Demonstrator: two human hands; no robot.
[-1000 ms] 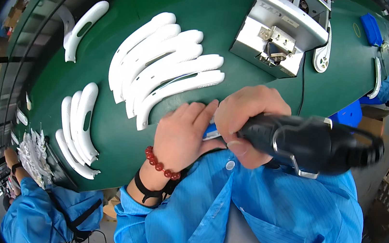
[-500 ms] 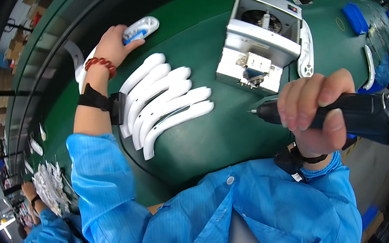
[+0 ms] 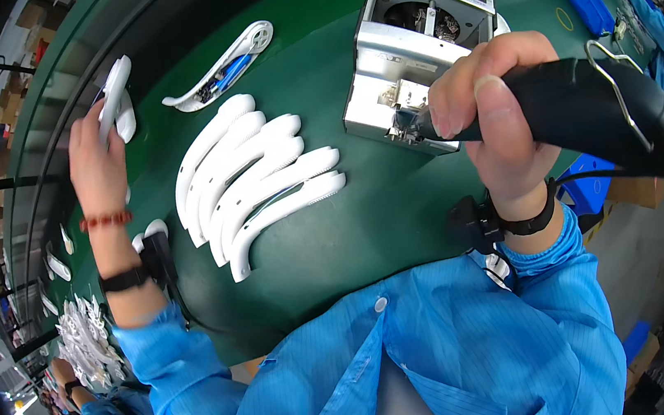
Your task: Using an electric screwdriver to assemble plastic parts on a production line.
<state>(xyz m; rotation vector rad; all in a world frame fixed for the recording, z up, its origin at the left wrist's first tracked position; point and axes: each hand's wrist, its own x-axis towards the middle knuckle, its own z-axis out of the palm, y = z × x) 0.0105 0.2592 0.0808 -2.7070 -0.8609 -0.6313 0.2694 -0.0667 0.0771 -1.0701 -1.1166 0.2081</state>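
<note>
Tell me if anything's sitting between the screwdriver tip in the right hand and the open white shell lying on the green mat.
Nothing visible blocks that stretch. The right hand holds the black electric screwdriver with its tip at the grey metal fixture. Only bare green mat lies between the fixture and the open white shell. The row of white curved pieces sits nearer the person, off that line.

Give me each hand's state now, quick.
Left hand: closed on a white part.
Right hand: closed on a black screwdriver.

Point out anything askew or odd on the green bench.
Nothing stands out. Five white shells lie nested in a tidy row; one open shell lies apart, insides up. Left hand holds another; right hand grips the screwdriver.
</note>
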